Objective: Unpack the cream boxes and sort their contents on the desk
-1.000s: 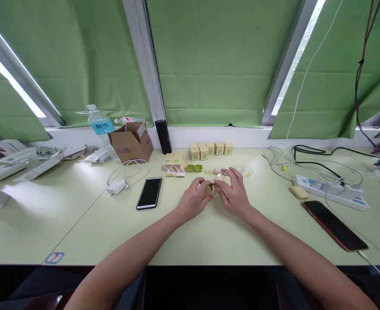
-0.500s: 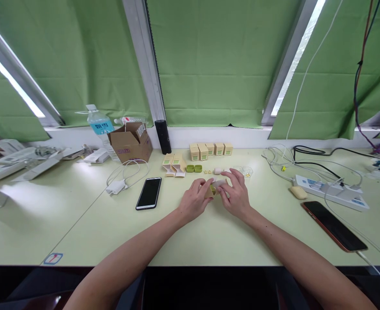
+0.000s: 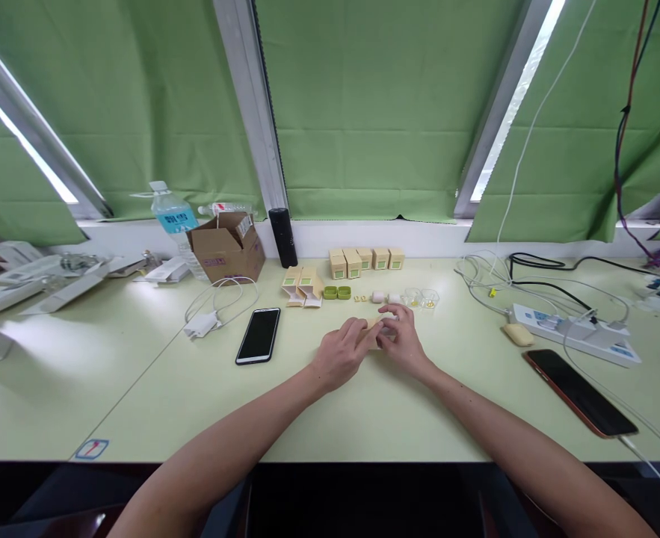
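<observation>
From one head-worn camera we look forward and down across the long, pale-green table (image 3: 335, 426) to hanging green fabric blinds (image 3: 380, 112); we have the bare forearms (image 3: 240, 424) nearest, bottommost.

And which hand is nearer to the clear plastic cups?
Right. The right hand is just in front of the clear plastic cups, slightly left; the left hand is farther off, well to their left.

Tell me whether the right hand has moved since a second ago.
Yes, slightly: judged against the clear cups, the right hand has come nearer the front of the table.
</observation>
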Available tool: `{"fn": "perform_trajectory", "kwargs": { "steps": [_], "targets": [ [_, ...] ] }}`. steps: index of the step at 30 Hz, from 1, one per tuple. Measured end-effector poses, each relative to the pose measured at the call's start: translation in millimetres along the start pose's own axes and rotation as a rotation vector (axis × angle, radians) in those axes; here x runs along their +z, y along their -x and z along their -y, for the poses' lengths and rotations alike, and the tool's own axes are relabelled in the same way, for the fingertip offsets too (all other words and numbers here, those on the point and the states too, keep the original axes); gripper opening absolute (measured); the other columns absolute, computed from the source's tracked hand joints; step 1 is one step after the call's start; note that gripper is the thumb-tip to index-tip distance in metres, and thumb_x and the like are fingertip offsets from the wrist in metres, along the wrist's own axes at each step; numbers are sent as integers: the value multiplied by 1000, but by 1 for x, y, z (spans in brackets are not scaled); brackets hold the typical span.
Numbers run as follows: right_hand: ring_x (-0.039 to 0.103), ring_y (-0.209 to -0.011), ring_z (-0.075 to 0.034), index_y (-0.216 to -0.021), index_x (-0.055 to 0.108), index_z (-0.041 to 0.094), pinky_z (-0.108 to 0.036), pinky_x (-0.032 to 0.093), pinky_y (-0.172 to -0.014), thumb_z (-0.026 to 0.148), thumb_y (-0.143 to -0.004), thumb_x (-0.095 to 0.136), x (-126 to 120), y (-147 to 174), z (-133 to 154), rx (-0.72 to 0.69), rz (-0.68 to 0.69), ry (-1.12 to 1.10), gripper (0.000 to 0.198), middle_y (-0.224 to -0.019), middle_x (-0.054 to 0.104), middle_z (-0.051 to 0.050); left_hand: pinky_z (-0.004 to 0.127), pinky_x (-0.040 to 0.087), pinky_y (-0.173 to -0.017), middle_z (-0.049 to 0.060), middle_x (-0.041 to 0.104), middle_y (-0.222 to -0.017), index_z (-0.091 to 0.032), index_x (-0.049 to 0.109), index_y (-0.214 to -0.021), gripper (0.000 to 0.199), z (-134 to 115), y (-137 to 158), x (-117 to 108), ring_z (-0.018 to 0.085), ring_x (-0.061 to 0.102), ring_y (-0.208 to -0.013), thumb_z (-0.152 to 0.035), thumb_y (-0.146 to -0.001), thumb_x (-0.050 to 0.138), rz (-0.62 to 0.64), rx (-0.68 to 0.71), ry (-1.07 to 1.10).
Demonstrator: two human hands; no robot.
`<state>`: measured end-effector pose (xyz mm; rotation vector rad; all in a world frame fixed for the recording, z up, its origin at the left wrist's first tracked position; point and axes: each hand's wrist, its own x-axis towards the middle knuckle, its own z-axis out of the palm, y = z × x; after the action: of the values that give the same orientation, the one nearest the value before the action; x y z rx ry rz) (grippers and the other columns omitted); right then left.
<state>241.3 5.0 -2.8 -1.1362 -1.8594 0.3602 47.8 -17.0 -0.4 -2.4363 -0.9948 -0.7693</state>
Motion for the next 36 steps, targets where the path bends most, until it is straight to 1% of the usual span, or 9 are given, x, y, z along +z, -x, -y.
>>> {"fn": "perform_trajectory", "kwargs": {
  "steps": [6,10,13,17,22,25,28,31,36],
  "targets": [
    [59,-122,-29,-77,60,23,-54,46,-109,46,-87,68,-1,-7,-2,169,-71,-377,26,-126,65,-12,27,53,-59,14,58,-116,-21,37,-152,65,3,-5,-6,27,59,-110,-8,-90,50,64,-199,-6],
    [69,-87,-24,-82,53,25,-46,57,-90,63,-81,70,-3,-12,-10,368,-115,-578,42,-90,73,-5,30,56,-67,15,56,-123,-22,39,-151,67,13,-6,-12,29,56,-117,-11,-87,55,147,-354,-3],
    [67,-73,-22,-83,51,26,-43,59,-78,67,-79,69,-5,-15,-17,421,-117,-586,45,-75,69,-1,32,57,-68,15,55,-126,-24,39,-151,67,18,-7,-15,30,55,-120,-13,-88,57,157,-437,11],
    [69,-81,-22,-85,53,25,-39,56,-77,56,-87,62,-10,-16,-18,321,-70,-379,32,-89,73,-5,34,56,-68,14,54,-128,-27,39,-151,66,24,-8,-15,31,55,-119,-18,-89,60,104,-557,110],
    [69,-84,-24,-87,57,25,-40,53,-78,37,-93,52,-12,-12,-15,216,106,-88,15,-91,75,-5,36,58,-77,13,54,-129,-26,44,-148,60,31,-10,-3,28,57,-117,-29,-91,64,-83,-748,578],
    [70,-93,-26,-95,60,25,-43,53,-82,36,-93,52,-12,-11,-12,187,123,-47,13,-98,75,-5,34,59,-76,14,58,-127,-22,49,-141,58,33,-13,4,27,60,-113,-40,-90,68,-198,-852,954],
    [65,-111,-28,-108,63,26,-48,51,-94,39,-92,57,-17,-11,-5,117,17,-83,22,-117,73,-7,39,62,-80,13,66,-118,-20,49,-135,62,31,-16,5,25,67,-104,-52,-87,72,-249,-921,1340],
    [63,-112,-27,-115,65,26,-47,49,-96,44,-94,57,-23,-11,8,68,-62,-170,28,-121,71,-8,43,65,-76,11,71,-114,-22,47,-130,62,25,-18,-1,25,72,-95,-57,-86,72,-243,-941,1659],
    [64,-101,-24,-123,64,29,-41,52,-90,58,-97,54,-23,-7,26,119,55,-477,41,-124,70,-7,44,66,-74,8,73,-109,-22,51,-123,54,14,-18,-12,24,74,-91,-57,-87,72,-195,-838,1848]
  ]
}}
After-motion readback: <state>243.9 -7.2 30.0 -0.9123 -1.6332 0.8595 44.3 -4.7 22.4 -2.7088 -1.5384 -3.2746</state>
